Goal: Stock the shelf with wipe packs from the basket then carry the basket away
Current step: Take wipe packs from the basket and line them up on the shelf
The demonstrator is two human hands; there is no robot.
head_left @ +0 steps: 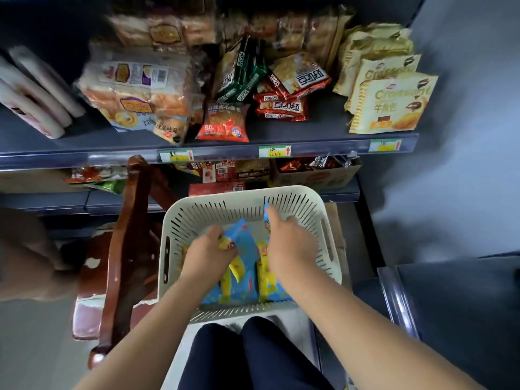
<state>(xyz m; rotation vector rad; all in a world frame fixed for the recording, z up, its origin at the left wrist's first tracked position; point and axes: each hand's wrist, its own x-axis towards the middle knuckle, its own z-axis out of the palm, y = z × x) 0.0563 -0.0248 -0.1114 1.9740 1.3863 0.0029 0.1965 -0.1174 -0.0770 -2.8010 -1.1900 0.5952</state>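
Observation:
A cream slotted basket (194, 218) sits low in front of me, below the shelf. Inside lie blue and yellow wipe packs (242, 285), side by side. My left hand (209, 256) is down in the basket, its fingers closed on the top of one tilted wipe pack (243, 235). My right hand (287, 243) grips another wipe pack (266, 212) that stands on end near the basket's far wall. Both hands cover much of the packs.
The dark shelf (323, 133) above holds bread bags, red and green snack packs, yellow croissant bags and white packs at the left. A lower shelf with boxes lies behind the basket. A brown wooden chair (126, 249) stands left of the basket. My dark-trousered legs are at the bottom.

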